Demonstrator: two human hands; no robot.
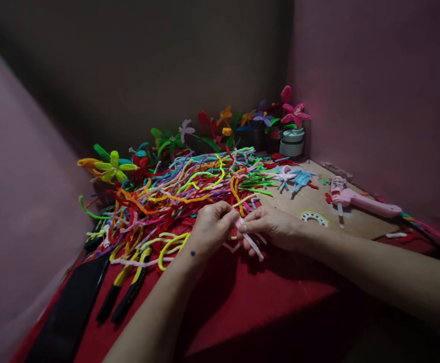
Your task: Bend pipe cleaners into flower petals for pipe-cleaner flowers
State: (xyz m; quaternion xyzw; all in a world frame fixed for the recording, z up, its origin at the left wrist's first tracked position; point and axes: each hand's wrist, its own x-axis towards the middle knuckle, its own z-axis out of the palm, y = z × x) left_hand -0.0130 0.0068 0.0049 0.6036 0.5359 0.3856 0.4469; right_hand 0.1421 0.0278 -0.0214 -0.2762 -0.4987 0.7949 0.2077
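Note:
Pale pink pipe cleaners (pixel 254 246) are pinched between my two hands above the front of the red-covered table (pixel 220 297). My left hand (pixel 216 224) grips them from the left with thumb and forefinger. From the other side my right hand (pixel 274 227) closes on the same bundle, and loose ends stick out below its fingers toward me. The exact spot where the fingertips meet is partly hidden. Just beyond the hands lies a big tangled heap of many-coloured pipe cleaners (pixel 182 186).
Yellow-and-black pliers (pixel 129 282) and a black flat object (pixel 68 307) lie left. On the cardboard (pixel 280 201) at right are a pink glue gun (pixel 367 200), a white ring of tape (pixel 314 218) and pipe-cleaner pieces (pixel 302 179). Pipe-cleaner flowers (pixel 295 115) line the back wall.

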